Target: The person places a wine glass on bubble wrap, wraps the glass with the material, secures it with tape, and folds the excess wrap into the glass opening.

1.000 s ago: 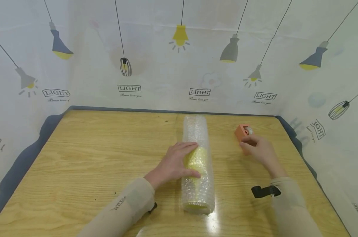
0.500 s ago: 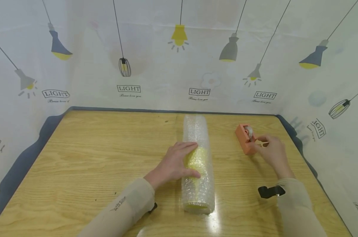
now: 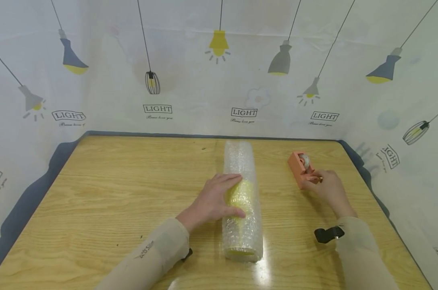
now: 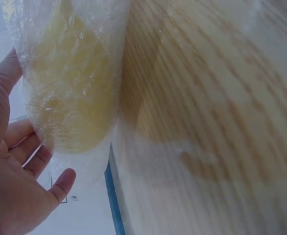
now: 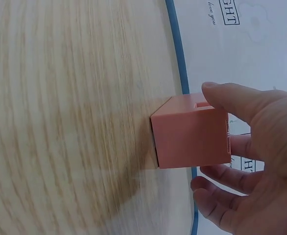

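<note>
In the middle of the table lies a long roll of bubble wrap (image 3: 242, 233) with something yellow inside, its length running away from me. My left hand (image 3: 211, 199) rests over its left side, thumb and fingers spread. The left wrist view shows the yellow shape blurred through the wrap; fingertips go out of sight behind it. To the right stands an orange tape dispenser (image 3: 296, 168) with a roll of clear tape (image 3: 304, 160) in it. My right hand (image 3: 329, 189) holds its near end between thumb and fingers. No free strip of tape can be made out.
The wooden table (image 3: 113, 185) reaches a back edge with a dark blue border. A pale sheet (image 3: 200, 88) printed with lamps surrounds it at the back and sides. Black straps (image 3: 329, 234) circle the wrists over beige sleeves.
My right hand first drew away from the dispenser to the right, then came back a little to its near end. My left hand and the wrapped roll have stayed in place.
</note>
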### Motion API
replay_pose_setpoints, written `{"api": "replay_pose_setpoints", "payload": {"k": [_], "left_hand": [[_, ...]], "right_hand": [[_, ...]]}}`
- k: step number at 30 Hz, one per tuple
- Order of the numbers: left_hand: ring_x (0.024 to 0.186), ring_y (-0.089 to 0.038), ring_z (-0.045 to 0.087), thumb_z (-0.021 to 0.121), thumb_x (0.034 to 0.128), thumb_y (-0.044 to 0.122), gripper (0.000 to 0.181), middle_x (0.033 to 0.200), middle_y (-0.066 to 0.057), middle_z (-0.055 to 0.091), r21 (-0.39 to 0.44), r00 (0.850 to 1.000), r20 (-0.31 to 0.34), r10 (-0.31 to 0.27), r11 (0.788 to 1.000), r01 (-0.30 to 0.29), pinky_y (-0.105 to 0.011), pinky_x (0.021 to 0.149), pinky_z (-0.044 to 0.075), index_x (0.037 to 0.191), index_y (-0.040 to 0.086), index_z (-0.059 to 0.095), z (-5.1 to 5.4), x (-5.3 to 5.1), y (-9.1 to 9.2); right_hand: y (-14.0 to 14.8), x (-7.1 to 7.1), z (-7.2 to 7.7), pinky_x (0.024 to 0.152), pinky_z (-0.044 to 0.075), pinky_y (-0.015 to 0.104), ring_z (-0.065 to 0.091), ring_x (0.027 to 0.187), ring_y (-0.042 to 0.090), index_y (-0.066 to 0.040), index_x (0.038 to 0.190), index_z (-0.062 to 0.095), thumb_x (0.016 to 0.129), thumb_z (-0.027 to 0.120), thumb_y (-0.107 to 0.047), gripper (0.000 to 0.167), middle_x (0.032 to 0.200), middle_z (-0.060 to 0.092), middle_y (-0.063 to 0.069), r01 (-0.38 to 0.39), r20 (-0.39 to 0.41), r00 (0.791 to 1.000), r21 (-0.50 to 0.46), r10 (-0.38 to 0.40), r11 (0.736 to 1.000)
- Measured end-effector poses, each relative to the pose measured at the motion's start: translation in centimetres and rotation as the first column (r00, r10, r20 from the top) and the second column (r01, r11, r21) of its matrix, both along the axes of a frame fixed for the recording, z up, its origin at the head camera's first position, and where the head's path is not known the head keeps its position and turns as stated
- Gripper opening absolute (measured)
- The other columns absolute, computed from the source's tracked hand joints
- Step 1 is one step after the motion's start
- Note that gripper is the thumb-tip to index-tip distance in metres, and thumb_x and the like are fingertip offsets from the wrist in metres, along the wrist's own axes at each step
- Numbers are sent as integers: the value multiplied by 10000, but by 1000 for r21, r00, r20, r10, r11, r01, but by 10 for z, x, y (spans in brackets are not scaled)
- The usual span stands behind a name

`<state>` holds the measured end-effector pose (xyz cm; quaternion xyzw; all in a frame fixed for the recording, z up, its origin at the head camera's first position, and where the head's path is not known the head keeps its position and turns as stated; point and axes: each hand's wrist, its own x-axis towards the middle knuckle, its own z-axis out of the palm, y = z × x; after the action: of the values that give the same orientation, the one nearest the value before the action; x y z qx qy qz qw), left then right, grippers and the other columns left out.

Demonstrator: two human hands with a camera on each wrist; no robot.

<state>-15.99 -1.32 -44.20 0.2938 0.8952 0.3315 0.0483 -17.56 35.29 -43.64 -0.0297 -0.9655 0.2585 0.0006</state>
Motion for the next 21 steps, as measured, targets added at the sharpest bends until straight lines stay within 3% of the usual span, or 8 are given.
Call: {"api": "replay_pose_setpoints", "payload": {"k": [8,21], "left_hand": [[1529,-249,317,893,724,533,1058,1651,19,380,-9,1000,-6,0,1000,0,-518,1283,137,1590,166,411,0,0,0],[1529,-252,314,898,722,518,1052,1648,16,384,8,1000,5,4,1000,-4,-536,1277,147,1588,167,413,2,1,0]], "right_hand": [[-6,0,-1,815,510,609,557,1010,494,144,1121,640,955,713,-223,409,1158,546,368,1,-111,994,33,3,999],[-18,1,-3,881,487,653,520,1107,538,136,981,663,937,674,-107,247,1193,529,401,64,-210,976,6,-61,998]]}}
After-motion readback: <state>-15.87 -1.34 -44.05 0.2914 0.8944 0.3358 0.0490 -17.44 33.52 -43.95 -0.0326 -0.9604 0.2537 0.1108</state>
